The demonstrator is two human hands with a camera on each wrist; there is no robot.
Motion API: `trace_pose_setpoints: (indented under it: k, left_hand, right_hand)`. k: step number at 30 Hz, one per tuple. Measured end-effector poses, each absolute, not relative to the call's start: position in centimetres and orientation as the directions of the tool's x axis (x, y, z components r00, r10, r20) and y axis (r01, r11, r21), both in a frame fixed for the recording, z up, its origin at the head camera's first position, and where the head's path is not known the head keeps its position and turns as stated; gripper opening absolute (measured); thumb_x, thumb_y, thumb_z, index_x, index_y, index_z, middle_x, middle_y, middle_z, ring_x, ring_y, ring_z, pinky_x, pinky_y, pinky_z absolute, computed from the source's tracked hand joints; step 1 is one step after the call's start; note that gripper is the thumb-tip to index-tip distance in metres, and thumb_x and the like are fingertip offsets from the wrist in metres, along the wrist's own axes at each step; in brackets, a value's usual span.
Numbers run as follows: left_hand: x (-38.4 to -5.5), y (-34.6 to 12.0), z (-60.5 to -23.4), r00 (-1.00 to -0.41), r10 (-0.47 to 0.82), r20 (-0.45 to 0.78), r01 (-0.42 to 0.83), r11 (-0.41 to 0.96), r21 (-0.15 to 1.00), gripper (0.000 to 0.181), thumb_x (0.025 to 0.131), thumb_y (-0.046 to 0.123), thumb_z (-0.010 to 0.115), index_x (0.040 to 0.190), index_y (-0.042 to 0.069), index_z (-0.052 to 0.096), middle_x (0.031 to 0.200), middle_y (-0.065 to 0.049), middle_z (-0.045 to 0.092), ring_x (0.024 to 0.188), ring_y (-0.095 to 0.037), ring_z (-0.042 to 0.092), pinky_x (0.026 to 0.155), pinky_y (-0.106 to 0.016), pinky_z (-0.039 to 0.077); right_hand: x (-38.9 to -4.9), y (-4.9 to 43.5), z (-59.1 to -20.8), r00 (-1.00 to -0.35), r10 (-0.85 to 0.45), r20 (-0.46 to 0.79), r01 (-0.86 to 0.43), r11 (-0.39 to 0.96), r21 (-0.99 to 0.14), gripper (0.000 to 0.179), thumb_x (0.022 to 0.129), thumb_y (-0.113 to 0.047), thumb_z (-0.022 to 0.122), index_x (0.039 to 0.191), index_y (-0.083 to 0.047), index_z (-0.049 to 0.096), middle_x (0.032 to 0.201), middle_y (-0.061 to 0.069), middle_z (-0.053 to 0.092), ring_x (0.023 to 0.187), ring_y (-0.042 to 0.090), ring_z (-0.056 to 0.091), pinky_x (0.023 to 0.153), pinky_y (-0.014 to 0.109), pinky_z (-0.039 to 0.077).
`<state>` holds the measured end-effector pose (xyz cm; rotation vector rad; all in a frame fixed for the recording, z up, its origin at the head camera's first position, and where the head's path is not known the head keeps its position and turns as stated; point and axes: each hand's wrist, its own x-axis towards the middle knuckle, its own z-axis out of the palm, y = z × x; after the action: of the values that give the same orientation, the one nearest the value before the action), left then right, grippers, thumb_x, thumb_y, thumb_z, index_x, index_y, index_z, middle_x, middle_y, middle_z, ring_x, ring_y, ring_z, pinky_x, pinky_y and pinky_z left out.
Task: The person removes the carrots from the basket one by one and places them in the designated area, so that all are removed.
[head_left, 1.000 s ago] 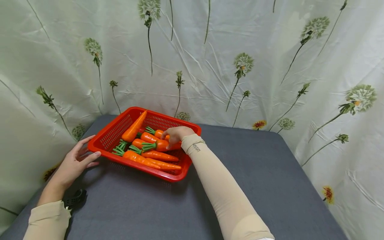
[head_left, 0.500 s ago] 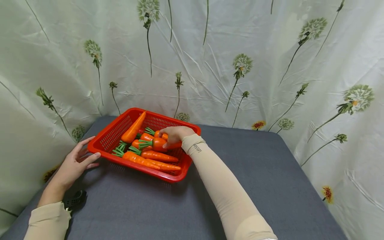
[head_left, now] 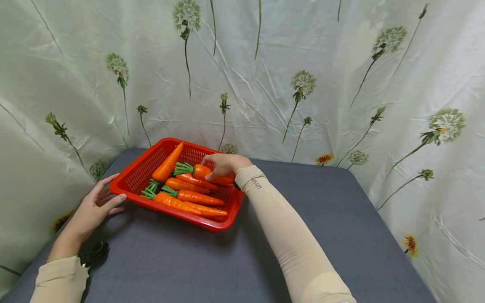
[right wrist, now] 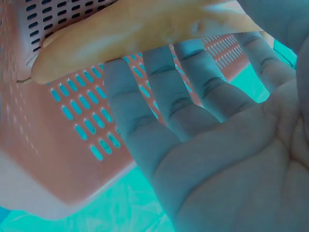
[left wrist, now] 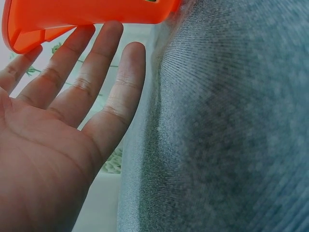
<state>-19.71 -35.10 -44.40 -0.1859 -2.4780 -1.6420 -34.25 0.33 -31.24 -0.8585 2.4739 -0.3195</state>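
A red plastic basket [head_left: 141, 167] with slotted walls holds several orange carrots with green tops. Toward its back right, my right hand [head_left: 225, 164] grips one carrot [head_left: 199, 171] between thumb and fingers, its green top pointing left. In the right wrist view the fingers [right wrist: 164, 87] lie along that carrot [right wrist: 111, 41], whose tip shows in front of the slotted wall. At the basket's left corner is my left hand [head_left: 92, 206], fingers extended and thumb at the rim. The left wrist view shows its straight fingertips against the basket's outside [left wrist: 96, 12].
Another carrot [head_left: 166, 164] leans up against the back left wall of the basket; others lie at its front. The basket stands on a grey cloth-covered table [head_left: 303, 202]. Behind hangs a pale curtain [head_left: 257, 84] with dandelion print. A black object [head_left: 94, 253] shows beside the left wrist.
My right hand has shifted the gripped carrot toward the back of the basket, uncovering the carrots below it and covering the one behind. The left hand stays at the rim.
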Motion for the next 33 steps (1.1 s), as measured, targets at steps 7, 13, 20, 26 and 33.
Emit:
trace_pose_setpoints:
  k: [7, 13, 20, 26, 33]
  left_hand:
    - [-19.5, -35.2, -44.4, -0.979, 0.015, 0.204, 0.193, 0.389, 0.901, 0.073, 0.100, 0.014, 0.061, 0.161, 0.027, 0.021, 0.139, 0.010, 0.046, 0.102, 0.016, 0.057, 0.073, -0.027, 0.062]
    - [-19.5, -35.2, -44.4, -0.978, 0.021, 0.207, 0.199, 0.390, 0.899, 0.073, 0.101, 0.015, 0.061, 0.161, 0.027, 0.021, 0.139, 0.011, 0.046, 0.103, 0.016, 0.056, 0.073, -0.026, 0.061]
    - [-19.7, -35.4, -44.6, -0.978, 0.027, 0.208, 0.203, 0.375, 0.904, 0.073, 0.101, 0.013, 0.060, 0.161, 0.027, 0.021, 0.136, 0.016, 0.046, 0.103, 0.015, 0.057, 0.073, -0.026, 0.061]
    - [-19.6, -35.2, -44.5, -0.980, 0.019, 0.198, 0.190, 0.384, 0.904, 0.073, 0.101, 0.015, 0.060, 0.161, 0.028, 0.021, 0.136, 0.015, 0.046, 0.101, 0.017, 0.056, 0.073, -0.027, 0.062]
    - [-19.6, -35.1, -44.5, -0.981, 0.021, 0.193, 0.187, 0.376, 0.908, 0.072, 0.101, 0.014, 0.059, 0.160, 0.028, 0.021, 0.136, 0.017, 0.045, 0.101, 0.017, 0.056, 0.073, -0.026, 0.061]
  right_hand:
    - [-34.5, 0.3, -30.6, -0.685, -0.628, -0.371, -0.495, 0.774, -0.395, 0.050, 0.096, -0.035, 0.067, 0.142, -0.023, 0.049, 0.149, 0.001, 0.047, 0.129, 0.019, 0.050, 0.113, 0.037, 0.041]
    - [-34.3, 0.5, -29.6, -0.691, -0.636, -0.343, -0.505, 0.765, -0.401, 0.053, 0.097, -0.035, 0.066, 0.144, -0.021, 0.047, 0.148, 0.002, 0.048, 0.130, 0.020, 0.050, 0.114, 0.036, 0.040]
    - [-34.5, 0.8, -28.7, -0.693, -0.652, -0.308, -0.511, 0.745, -0.429, 0.053, 0.097, -0.036, 0.065, 0.143, -0.019, 0.045, 0.144, 0.006, 0.050, 0.127, 0.021, 0.052, 0.104, 0.034, 0.047]
    - [-34.5, 1.8, -28.3, -0.696, -0.659, -0.287, -0.474, 0.721, -0.505, 0.051, 0.098, -0.033, 0.065, 0.142, -0.016, 0.045, 0.128, 0.012, 0.056, 0.102, 0.025, 0.059, 0.085, 0.035, 0.054]
    - [-34.8, 3.2, -27.9, -0.721, -0.632, -0.285, -0.382, 0.705, -0.598, 0.052, 0.099, -0.034, 0.064, 0.142, -0.015, 0.042, 0.126, 0.014, 0.059, 0.086, 0.028, 0.061, 0.086, 0.045, 0.058]
